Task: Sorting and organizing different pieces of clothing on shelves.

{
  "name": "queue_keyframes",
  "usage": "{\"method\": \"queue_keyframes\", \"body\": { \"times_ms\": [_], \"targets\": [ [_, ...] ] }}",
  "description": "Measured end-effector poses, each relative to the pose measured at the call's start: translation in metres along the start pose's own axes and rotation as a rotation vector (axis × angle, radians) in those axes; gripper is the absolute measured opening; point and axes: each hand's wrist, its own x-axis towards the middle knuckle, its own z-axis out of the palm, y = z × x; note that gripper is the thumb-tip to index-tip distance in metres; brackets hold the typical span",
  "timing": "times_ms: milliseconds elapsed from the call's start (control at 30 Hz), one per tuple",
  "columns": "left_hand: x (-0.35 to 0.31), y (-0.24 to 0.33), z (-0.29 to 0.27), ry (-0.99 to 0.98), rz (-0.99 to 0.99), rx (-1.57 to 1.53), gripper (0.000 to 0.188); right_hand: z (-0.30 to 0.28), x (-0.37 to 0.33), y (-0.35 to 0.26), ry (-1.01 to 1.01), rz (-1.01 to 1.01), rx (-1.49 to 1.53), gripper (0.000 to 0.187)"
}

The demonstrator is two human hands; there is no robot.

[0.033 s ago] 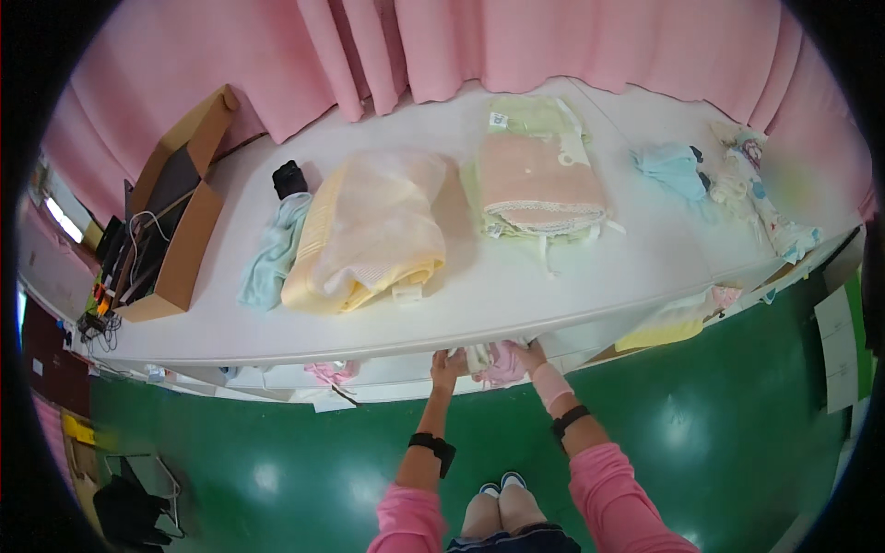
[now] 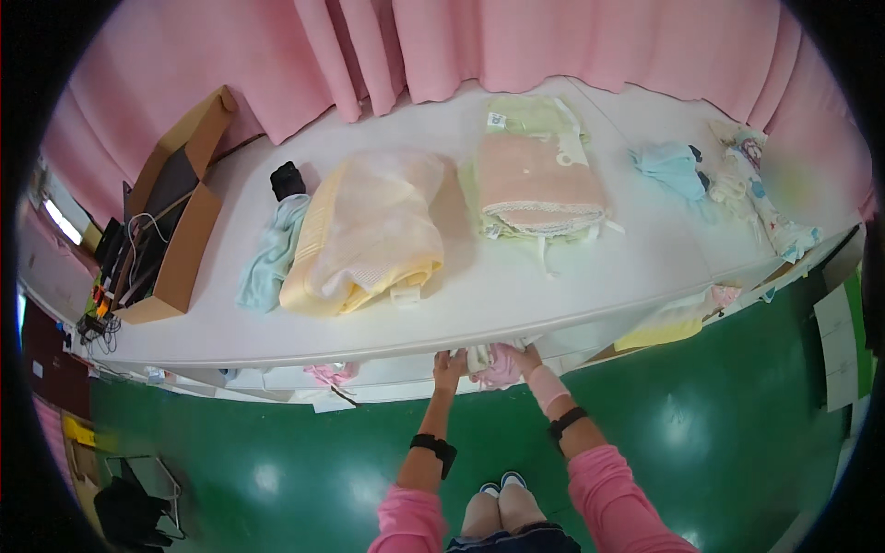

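Note:
Just below the front edge of the white tabletop (image 2: 572,286), both my hands reach into a lower shelf. A bunched pink cloth (image 2: 500,367) lies between them, with a white cloth (image 2: 477,358) against its left side. My right hand (image 2: 528,359) is closed on the right side of the pink cloth; the tabletop edge partly hides its fingers. To the left of the white cloth, my left hand (image 2: 448,370) has its fingers bent upward and closed. What they hold is too small and shadowed to make out.
On the tabletop lie a folded yellow-and-white blanket (image 2: 373,230), a folded pink-and-green blanket (image 2: 539,175), light-blue garments (image 2: 275,253) and patterned baby clothes (image 2: 770,203). An open cardboard box (image 2: 180,249) stands at left. Pink fabric (image 2: 330,372) and yellow fabric (image 2: 659,335) show on the shelf.
My hands and the cloths between them have shifted very slightly. Everything else looks the same.

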Motion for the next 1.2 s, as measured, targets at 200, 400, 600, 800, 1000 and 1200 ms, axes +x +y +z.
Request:
{"method": "queue_keyframes", "body": {
  "times_ms": [200,400,600,800,1000,1200],
  "targets": [
    [-0.034,0.019,-0.008,-0.117,-0.053,0.063,0.037,0.023,-0.078,-0.013,0.114,0.202,0.331,0.059],
    [-0.217,0.127,0.033,-0.175,0.080,0.281,0.041,-0.001,-0.249,-0.105,0.138,0.033,0.428,0.066],
    [-0.341,0.200,0.119,-0.489,-0.053,0.168,0.036,-0.060,-0.411,-0.236,0.395,-0.039,0.268,0.072],
    [-0.390,0.246,0.256,-0.849,-0.261,-0.180,0.044,-0.153,-0.491,-0.292,0.642,-0.242,0.269,0.066],
    [-0.411,0.255,0.395,-1.068,-0.017,-0.104,0.043,-0.233,-0.520,-0.354,0.750,-0.464,0.472,0.065],
    [-0.447,0.292,0.560,-1.141,0.240,-0.016,0.042,-0.386,-0.520,-0.420,0.749,-0.563,0.476,0.063]
  ]
}}
